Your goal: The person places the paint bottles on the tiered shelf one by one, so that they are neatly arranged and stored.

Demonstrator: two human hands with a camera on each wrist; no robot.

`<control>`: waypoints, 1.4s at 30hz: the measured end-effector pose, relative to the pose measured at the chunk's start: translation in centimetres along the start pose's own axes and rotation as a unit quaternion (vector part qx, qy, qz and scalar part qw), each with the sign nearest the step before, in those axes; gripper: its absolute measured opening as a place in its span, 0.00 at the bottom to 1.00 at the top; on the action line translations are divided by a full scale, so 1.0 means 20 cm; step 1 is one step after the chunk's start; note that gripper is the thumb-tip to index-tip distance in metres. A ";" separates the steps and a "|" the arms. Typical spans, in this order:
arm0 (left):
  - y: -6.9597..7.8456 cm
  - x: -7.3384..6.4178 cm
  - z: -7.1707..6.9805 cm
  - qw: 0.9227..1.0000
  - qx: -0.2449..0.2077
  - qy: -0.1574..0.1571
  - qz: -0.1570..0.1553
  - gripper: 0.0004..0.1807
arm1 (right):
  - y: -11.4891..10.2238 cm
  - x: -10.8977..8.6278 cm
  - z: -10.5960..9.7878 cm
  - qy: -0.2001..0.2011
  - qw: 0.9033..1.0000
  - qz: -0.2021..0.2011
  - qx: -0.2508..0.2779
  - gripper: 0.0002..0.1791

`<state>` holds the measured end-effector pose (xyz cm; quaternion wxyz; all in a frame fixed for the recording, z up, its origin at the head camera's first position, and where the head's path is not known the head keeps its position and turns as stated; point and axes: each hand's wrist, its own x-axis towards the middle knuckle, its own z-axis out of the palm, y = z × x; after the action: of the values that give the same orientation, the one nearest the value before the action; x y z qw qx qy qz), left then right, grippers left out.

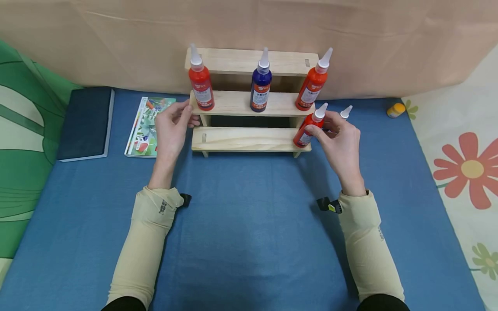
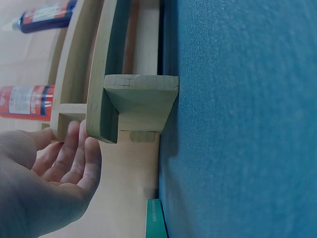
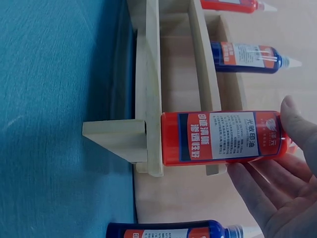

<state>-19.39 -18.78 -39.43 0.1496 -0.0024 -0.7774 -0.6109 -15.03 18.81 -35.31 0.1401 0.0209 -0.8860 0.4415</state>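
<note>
A three-step wooden rack (image 1: pixel 241 138) stands at the back of the table. My left hand (image 1: pixel 173 125) holds the left end of its middle step, thumb above and fingers below. My right hand (image 1: pixel 339 140) grips a red stamp-ink bottle (image 3: pixel 223 138) near its top, thumb on one side and fingers on the other. The bottle stands at the right end of the lowest step, its white nozzle pointing up. On the middle step are a red bottle (image 1: pixel 201 88) at left, a blue bottle (image 1: pixel 260 90) in the centre and another red bottle (image 1: pixel 311 88) at right.
Another blue bottle (image 3: pixel 168 232) stands on the table right of the rack, mostly hidden behind my right hand in the head view. A small yellow-capped jar (image 1: pixel 396 110) lies at the far right. Picture books (image 1: pixel 149 125) and a dark book (image 1: pixel 85 123) lie at left.
</note>
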 end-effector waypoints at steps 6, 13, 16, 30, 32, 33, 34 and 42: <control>0.01 0.00 0.01 1.000 0.000 -0.003 -0.004 0.20 | 0.01 0.00 0.00 -0.008 1.000 0.000 0.002 0.27; 0.01 0.00 0.01 1.000 0.008 -0.002 -0.007 0.20 | 0.02 0.01 -0.05 -0.004 1.000 -0.012 0.014 0.28; 0.02 0.00 0.01 1.000 0.007 -0.004 -0.008 0.21 | 0.01 0.01 -0.10 0.014 1.000 -0.010 0.022 0.27; 0.03 0.00 0.01 1.000 -0.002 -0.005 0.001 0.21 | 0.12 0.05 -0.34 0.158 0.985 0.009 0.065 0.22; 0.03 0.00 0.01 1.000 -0.001 -0.004 -0.002 0.21 | 0.15 0.06 -0.35 0.162 0.985 0.019 0.063 0.23; 0.03 0.00 0.01 1.000 -0.001 -0.002 -0.003 0.21 | 0.16 0.06 -0.35 0.159 0.985 0.027 0.061 0.24; 0.03 0.00 0.01 1.000 -0.002 -0.002 -0.004 0.21 | 0.18 0.06 -0.35 0.151 0.986 0.038 0.054 0.25; 0.01 -0.01 0.00 1.000 0.008 -0.006 -0.015 0.22 | 0.28 0.09 -0.29 0.020 0.995 0.095 0.018 0.36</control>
<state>-19.14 -18.69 -39.29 0.1360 0.0072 -0.7829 -0.6071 -16.30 26.93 -35.96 0.1147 -0.0696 -0.8731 0.4687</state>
